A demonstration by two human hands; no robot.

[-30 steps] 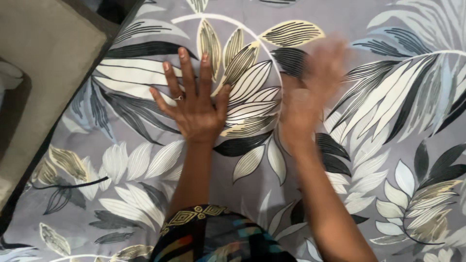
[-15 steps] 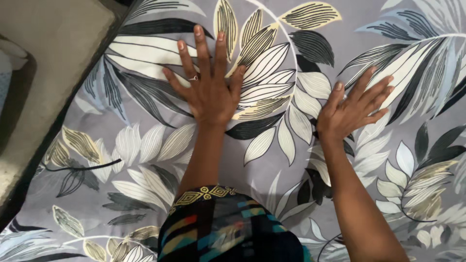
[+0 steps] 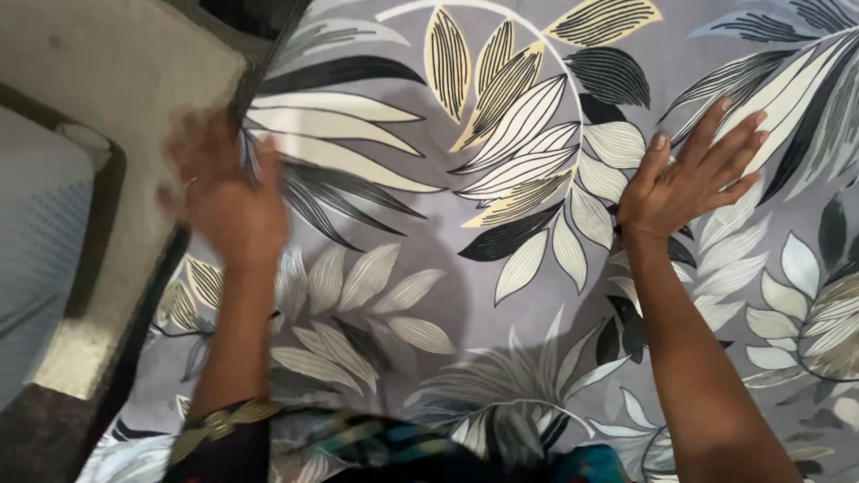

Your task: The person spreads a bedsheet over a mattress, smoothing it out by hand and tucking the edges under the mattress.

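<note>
Head view: grey leaf-printed bedsheet (image 3: pixel 501 295) spread flat across most of the frame. Right hand (image 3: pixel 689 183) pressed palm-down at right of centre, fingers apart, pinning cloth smooth. Left hand (image 3: pixel 224 192) blurred at upper left near sheet's edge beside beige cushion (image 3: pixel 116 72); finger spread unclear.

Grey cotton-like bed sheet (image 3: pixel 501 295) printed with large leaves in white, cream, black and pale yellow, plus a thin white curved line near the top. It lies spread flat and nearly smooth, filling most of the view. Its left edge runs diagonally beside a dark border. The right hand (image 3: pixel 693 183) rests flat on it, fingers spread; the left hand (image 3: pixel 224 192), blurred, is over its left edge.
</note>
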